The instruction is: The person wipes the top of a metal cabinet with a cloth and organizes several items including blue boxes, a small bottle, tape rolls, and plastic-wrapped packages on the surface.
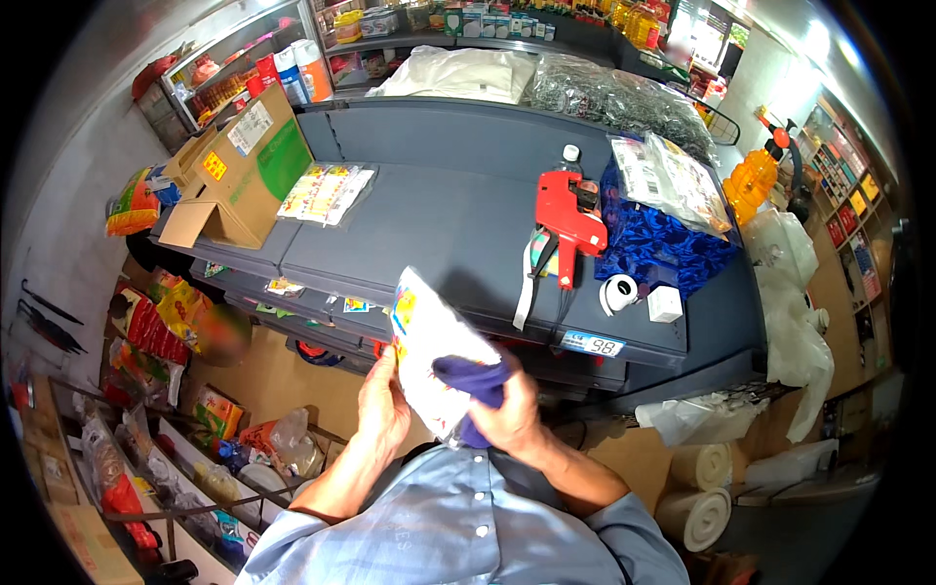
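My left hand [384,402] grips the left edge of a white plastic packet [431,329] with coloured print. The packet is tilted upright in front of my shirt. In my right hand [515,413] is a bunched purple cloth [468,373], pressed against the packet's lower right face. Beyond my hands stands a dark grey metal shelf [409,219]. On its right half lies a red price label gun [570,227] with a strip of label backing [523,289] hanging from it. Similar flat packets [327,194] are stacked on the shelf's left side.
An open cardboard box [252,175] stands at the shelf's left end. On the right are a blue patterned box [658,248] topped with packets [673,179], a label roll [619,294], a small white box [665,304] and a capped bottle [570,159]. Bagged goods [150,322] lie on the left.
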A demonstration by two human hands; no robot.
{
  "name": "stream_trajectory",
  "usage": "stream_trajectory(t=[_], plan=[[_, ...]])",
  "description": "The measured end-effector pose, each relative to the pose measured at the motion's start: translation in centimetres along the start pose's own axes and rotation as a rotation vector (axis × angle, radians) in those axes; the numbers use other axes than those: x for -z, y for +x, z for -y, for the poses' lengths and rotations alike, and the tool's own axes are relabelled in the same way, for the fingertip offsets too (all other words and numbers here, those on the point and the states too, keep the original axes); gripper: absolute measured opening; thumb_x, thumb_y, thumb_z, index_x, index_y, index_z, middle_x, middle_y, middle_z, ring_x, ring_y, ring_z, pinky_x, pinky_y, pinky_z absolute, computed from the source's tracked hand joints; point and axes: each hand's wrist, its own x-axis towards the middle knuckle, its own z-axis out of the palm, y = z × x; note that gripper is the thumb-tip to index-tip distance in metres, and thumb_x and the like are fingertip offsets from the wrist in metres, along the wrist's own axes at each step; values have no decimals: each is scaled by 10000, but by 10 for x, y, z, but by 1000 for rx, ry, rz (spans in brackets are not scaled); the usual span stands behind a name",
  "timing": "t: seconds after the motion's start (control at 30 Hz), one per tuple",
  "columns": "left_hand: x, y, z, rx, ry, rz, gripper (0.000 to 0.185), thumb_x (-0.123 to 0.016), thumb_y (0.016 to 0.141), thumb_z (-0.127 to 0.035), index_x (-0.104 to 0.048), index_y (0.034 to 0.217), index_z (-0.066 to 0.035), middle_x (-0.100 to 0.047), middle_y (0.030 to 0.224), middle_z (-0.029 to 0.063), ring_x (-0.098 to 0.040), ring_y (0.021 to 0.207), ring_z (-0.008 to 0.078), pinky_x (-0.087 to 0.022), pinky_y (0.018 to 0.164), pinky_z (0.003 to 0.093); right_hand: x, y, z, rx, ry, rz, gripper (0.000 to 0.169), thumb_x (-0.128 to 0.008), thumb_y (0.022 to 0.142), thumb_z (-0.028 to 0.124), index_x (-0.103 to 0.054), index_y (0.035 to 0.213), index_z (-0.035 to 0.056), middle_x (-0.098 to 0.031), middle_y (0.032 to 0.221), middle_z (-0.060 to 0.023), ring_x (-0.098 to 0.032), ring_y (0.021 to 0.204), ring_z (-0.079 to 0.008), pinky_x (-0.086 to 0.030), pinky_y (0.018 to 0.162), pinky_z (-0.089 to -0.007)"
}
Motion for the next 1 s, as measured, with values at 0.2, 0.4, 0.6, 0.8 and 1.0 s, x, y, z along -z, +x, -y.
stream_trajectory(t=[0.2,0.4,0.6,0.8,1.0], plan=[[-37,-43,6,179,38,125,544,-660,926,-99,-429,1414,-39,-564,1358,132,-528,1275,287,-458,1066,447,10,-25,-37,-400,398,-351,429,-664,908,76,-528,1308,0,-627,1236,-96,-590,1114,-168,-456,991,-319],[-42,-18,-13,102,266,155,541,-718,874,-72,-485,1359,-11,-593,1317,139,-583,1203,278,-488,1031,432,62,-44,-14,-836,903,-424,339,-649,955,192,-592,1235,11,-671,1142,-96,-672,972,-206,-564,811,-332],[-73,-6,-41,2,411,276,543,-713,857,-35,-486,1346,36,-623,1262,185,-640,1121,285,-529,979,408,122,-105,-37,-808,1573,-520,451,-557,966,417,-598,1198,32,-673,1007,-124,-608,683,-188,-543,648,-315],[-138,-8,-36,-240,1031,615,337,-690,910,-84,-625,1219,33,-691,1160,133,-655,1035,183,-514,929,335,119,-129,-36,-866,1419,-775,388,-546,976,409,-636,1104,54,-696,930,-111,-625,665,-210,-556,650,-349],[-223,7,2,-688,1761,1107,286,-655,911,-138,-594,1145,14,-660,731,207,-644,608,342,-505,561,415,120,-148,-43,-794,1467,-793,318,-545,980,359,-642,1055,66,-702,941,-120,-634,649,-220,-554,640,-358]])
